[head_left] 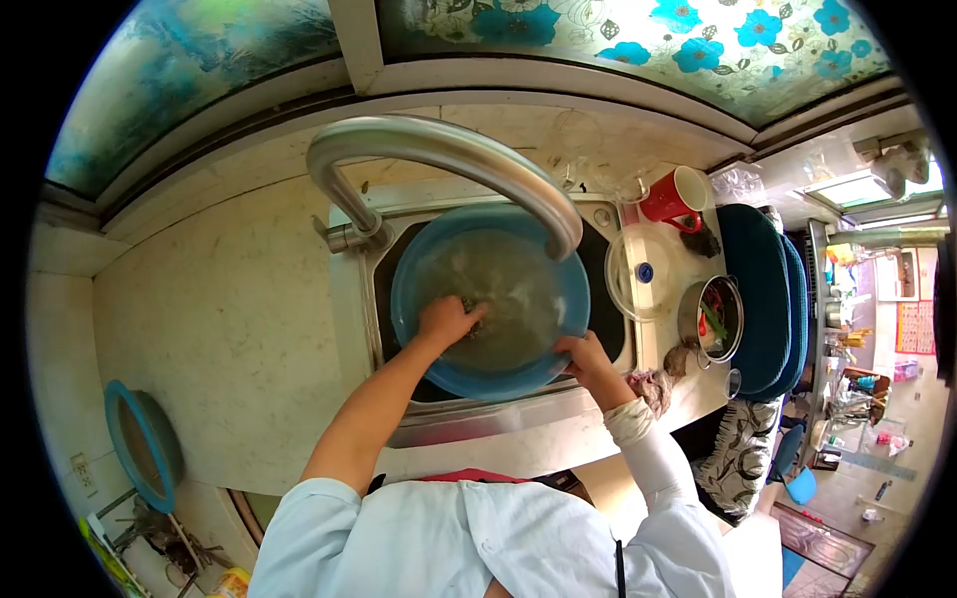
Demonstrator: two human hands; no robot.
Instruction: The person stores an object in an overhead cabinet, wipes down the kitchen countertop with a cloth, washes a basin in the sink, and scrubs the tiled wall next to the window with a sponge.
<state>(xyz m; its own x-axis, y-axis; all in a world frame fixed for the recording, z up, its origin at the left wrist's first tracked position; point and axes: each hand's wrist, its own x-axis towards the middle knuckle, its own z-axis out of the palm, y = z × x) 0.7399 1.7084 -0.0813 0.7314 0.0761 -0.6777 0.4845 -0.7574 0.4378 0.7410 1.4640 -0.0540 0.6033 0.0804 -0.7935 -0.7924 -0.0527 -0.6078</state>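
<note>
A round blue basin (408,351) of cloudy water sits in the metal sink (610,344). My left hand (446,321) reaches into the left part of the basin, its fingers closed around a small dark, rough clump (473,327) at the water; its kind cannot be made out. On the lower right, my right hand (586,356) grips the basin's rim, the thumb over the edge. Above the basin arches a brushed metal faucet (449,137), its spout over the right rim.
Right of the sink are a clear round lid (620,289), a red mug (678,197), a metal pot (690,321) with red and green contents and a glass (733,383). Dark blue chair-like backs (753,299) stand beyond. Another basin (164,439) leans at far left.
</note>
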